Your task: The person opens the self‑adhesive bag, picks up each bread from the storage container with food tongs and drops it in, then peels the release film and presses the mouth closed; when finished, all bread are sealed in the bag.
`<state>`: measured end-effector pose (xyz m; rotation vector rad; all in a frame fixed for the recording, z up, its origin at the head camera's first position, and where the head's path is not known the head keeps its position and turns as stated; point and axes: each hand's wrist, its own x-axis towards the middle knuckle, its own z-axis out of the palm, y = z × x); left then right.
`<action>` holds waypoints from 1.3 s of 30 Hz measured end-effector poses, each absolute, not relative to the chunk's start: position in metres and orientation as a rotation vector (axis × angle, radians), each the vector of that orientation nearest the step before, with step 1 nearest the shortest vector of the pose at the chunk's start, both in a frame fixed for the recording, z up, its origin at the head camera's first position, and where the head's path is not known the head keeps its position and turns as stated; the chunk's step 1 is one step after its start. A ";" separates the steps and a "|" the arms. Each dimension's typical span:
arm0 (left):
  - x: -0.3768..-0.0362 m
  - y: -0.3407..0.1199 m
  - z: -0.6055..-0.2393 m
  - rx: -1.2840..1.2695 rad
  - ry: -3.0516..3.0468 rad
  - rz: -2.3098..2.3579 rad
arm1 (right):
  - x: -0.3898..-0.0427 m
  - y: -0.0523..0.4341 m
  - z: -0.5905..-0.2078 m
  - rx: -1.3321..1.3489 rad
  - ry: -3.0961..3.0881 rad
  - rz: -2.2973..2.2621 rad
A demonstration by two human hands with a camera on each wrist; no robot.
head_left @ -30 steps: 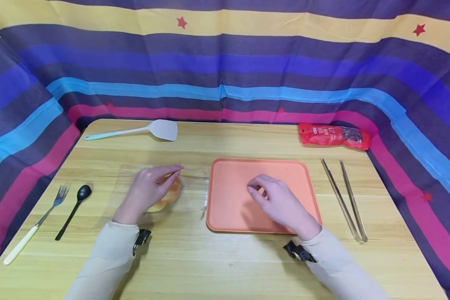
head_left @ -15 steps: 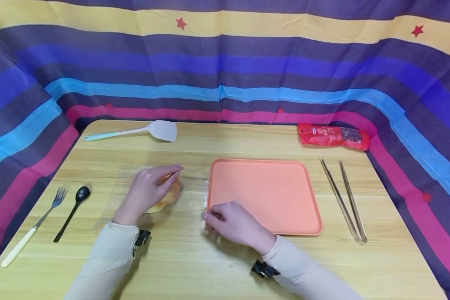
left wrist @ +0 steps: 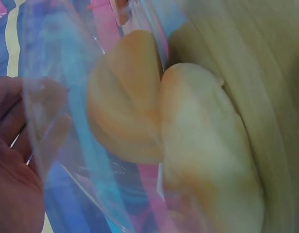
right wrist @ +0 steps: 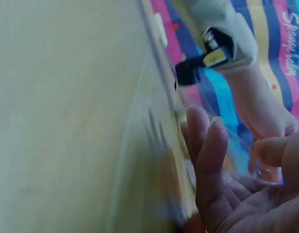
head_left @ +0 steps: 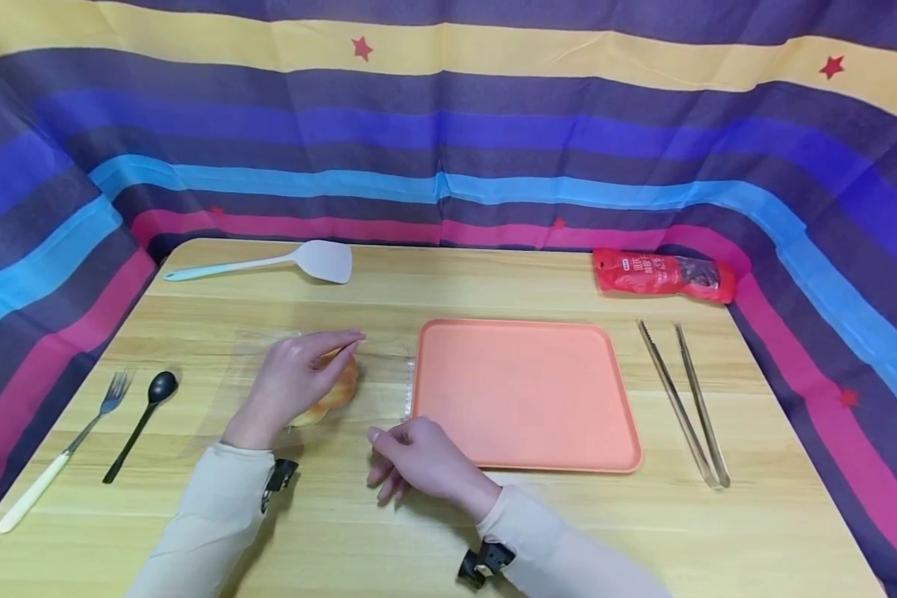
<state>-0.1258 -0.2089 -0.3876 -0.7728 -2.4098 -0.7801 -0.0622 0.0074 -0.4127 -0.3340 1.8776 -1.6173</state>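
Observation:
My left hand (head_left: 291,378) pinches the upper layer of a clear plastic bag (head_left: 409,386), holding it raised off the table. Bread (head_left: 341,388) lies inside the bag, partly hidden under that hand. Up close in the left wrist view, a pale bread piece (left wrist: 207,145) and a browner one (left wrist: 121,102) show through the film. My right hand (head_left: 426,465) hovers over the table by the bag's near right side, fingers loosely bent around nothing. In the right wrist view its fingers (right wrist: 210,155) are apart, with the left hand beyond.
A pink tray (head_left: 526,394) lies right of the bag, with metal tongs (head_left: 683,403) further right. A red packet (head_left: 665,274) is at the back right, a spatula (head_left: 325,262) at the back left. A fork (head_left: 67,453) and black spoon (head_left: 142,423) lie left.
My right hand has moved left and nearer, from above the tray to the table beside the bag. The left hand keeps its pinch in place.

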 end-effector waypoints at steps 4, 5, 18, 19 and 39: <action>-0.126 -0.210 -0.387 -0.773 -2.410 -0.760 | -0.058 -0.003 -0.411 -0.284 1.725 -1.708; -0.126 -0.210 -0.387 -0.770 -2.414 -0.759 | -0.058 -0.005 -0.411 -0.268 1.675 -1.736; -0.126 -0.210 -0.388 -0.761 -2.422 -0.775 | -0.060 -0.032 -0.420 0.006 1.345 -1.972; -0.126 -0.210 -0.388 -0.761 -2.421 -0.770 | -0.060 -0.033 -0.421 0.012 1.354 -1.984; -0.117 -0.221 -0.368 -0.615 -2.297 -0.825 | -0.087 -0.022 -0.396 -0.566 2.162 -1.577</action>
